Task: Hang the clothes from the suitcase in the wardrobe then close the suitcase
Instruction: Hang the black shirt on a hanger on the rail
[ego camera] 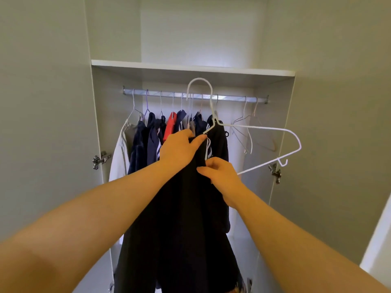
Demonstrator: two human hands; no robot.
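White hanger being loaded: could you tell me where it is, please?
Head view, centre: the white hanger is before the rail, one end in the dark garment by the left hand, the other jutting right.

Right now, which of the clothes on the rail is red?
The red garment, on the left half of the rail, just above the left hand. Beside it hang dark blue clothes, and the white garment is at the far left.

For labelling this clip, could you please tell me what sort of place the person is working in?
Most likely a bedroom, at an open built-in wardrobe: a metal rail carries clothes on hangers under a shelf, and the left hand and right hand hold a dark garment and white hanger.
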